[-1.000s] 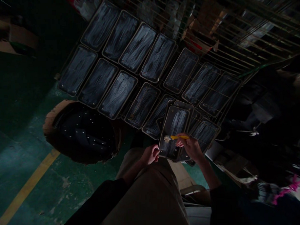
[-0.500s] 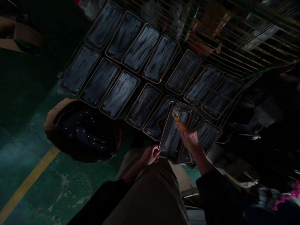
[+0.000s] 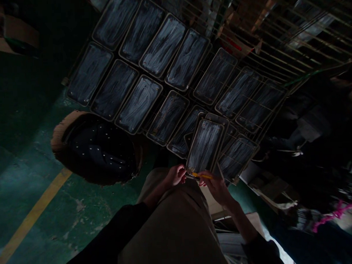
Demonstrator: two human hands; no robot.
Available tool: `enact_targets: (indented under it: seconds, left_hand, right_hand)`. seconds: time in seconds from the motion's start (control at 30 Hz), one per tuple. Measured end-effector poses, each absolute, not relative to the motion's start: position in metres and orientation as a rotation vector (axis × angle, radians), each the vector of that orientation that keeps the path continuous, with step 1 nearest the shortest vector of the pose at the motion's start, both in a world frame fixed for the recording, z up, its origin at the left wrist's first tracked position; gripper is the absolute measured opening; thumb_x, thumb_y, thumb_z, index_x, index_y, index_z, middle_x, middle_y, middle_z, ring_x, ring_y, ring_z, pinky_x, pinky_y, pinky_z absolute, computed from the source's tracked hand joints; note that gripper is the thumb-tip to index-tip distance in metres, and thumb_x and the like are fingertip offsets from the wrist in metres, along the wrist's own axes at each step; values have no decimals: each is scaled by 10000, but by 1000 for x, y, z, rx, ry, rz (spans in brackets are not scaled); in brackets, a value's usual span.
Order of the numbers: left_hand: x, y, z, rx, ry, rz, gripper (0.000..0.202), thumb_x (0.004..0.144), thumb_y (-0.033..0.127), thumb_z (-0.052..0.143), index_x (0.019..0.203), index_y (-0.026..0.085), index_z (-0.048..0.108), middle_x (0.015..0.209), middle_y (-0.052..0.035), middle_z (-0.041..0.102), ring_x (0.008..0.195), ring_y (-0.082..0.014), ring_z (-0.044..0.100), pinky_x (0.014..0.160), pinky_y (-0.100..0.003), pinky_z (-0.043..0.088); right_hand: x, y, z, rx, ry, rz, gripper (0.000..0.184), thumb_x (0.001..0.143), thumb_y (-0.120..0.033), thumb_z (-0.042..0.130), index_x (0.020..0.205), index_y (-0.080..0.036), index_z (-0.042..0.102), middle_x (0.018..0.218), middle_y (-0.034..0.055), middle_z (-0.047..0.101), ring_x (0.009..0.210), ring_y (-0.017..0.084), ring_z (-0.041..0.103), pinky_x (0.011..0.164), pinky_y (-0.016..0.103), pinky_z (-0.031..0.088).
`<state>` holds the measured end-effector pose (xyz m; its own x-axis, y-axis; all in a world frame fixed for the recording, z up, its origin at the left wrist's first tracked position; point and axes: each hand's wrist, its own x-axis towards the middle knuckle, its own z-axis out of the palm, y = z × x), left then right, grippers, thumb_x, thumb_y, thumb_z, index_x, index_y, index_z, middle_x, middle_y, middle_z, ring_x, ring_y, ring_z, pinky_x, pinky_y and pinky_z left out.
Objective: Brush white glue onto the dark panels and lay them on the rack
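My right hand (image 3: 214, 186) is closed around the yellow handle of a small brush (image 3: 202, 175). The brush head lies at the near left corner of a dark rectangular panel (image 3: 205, 144), whose face carries whitish streaks lengthwise. At that same corner, my left hand (image 3: 176, 175) has its fingers curled in, pinching the panel's edge. This panel rests tilted over other panels, with a second panel (image 3: 217, 119) partly showing behind it.
Two rows of similar streaked panels (image 3: 163, 45) lie on a wire rack (image 3: 277, 63). A round, torn-edged container (image 3: 59, 140) of dark pieces with shiny dots stands left on the green floor. Cardboard (image 3: 274, 192) lies at the right, and a carton (image 3: 19, 33) at far left.
My right hand has drawn the brush from the panel's far end down to its near edge. My left hand stays at the near left corner. The view has shifted slightly.
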<state>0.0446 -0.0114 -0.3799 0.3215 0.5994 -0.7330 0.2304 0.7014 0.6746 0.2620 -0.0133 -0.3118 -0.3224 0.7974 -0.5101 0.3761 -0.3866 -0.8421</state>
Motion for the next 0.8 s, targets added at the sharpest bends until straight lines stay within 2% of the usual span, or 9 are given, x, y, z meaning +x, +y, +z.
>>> enact_targets:
  seconds: [0.1, 0.23, 0.47, 0.67, 0.8]
  left_hand:
    - [45, -12, -381, 832, 1274, 276, 157, 846, 316, 533, 779, 174, 522, 545, 32, 543, 436, -93, 544, 418, -162, 366]
    - [47, -11, -377, 849, 1322, 239, 143, 837, 299, 520, 742, 192, 520, 540, 30, 544, 436, -96, 540, 407, -162, 353]
    - [50, -9, -366, 838, 1313, 266, 146, 802, 311, 553, 730, 192, 507, 540, 43, 523, 440, -95, 522, 427, -175, 357]
    - [51, -5, -365, 907, 1292, 259, 164, 824, 312, 526, 716, 195, 491, 540, 37, 520, 443, -111, 530, 432, -195, 357]
    - [51, -7, -365, 885, 1332, 255, 146, 829, 287, 528, 717, 198, 501, 539, 38, 532, 451, -111, 535, 437, -193, 355]
  right_hand:
    - [271, 8, -321, -1607, -1321, 1763, 279, 955, -451, 450, 1046, -228, 590, 701, 9, 693, 628, 168, 690, 582, 283, 587]
    - [278, 18, -322, -1635, -1290, 1706, 287, 942, -469, 473, 1061, -231, 582, 727, 14, 702, 649, 175, 697, 599, 294, 597]
    - [278, 20, -336, -1596, -1215, 1752, 307, 927, -497, 489, 1028, -224, 586, 673, 5, 686, 594, 175, 688, 538, 285, 584]
    - [277, 100, -359, -1590, -1076, 1408, 381, 906, -549, 480, 1051, -202, 541, 710, 22, 691, 627, 194, 696, 564, 305, 582]
    - [274, 145, -360, -1645, -1104, 1120, 395, 927, -558, 417, 1061, -202, 521, 730, 36, 691, 630, 191, 695, 573, 300, 581]
